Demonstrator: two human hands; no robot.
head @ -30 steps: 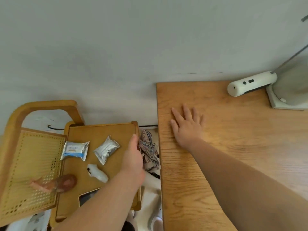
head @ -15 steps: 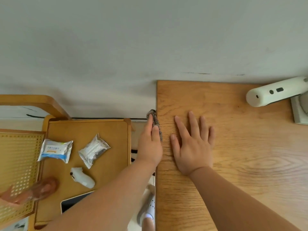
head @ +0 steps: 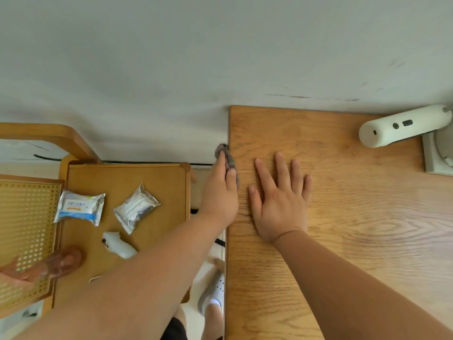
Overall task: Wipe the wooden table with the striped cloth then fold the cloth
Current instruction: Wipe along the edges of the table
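The wooden table [head: 355,241] fills the right half of the view, its left edge running down the middle. My left hand [head: 219,192] is at that edge and grips the striped cloth [head: 229,159], which is bunched up; only a small grey-striped part shows past my fingers, touching the table's edge. My right hand [head: 282,200] lies flat on the table just right of the left hand, fingers spread and straight, holding nothing.
A white handheld device [head: 402,125] lies at the table's far right, by a grey base [head: 438,153]. Left of the table stands a lower wooden tray table [head: 122,175] with two foil packets [head: 136,208], a white object [head: 120,246] and a cane chair [head: 24,231].
My left hand has lifted the striped cloth from the gap beside the tray table up to the wooden table's left edge. My right hand stayed flat on the table.
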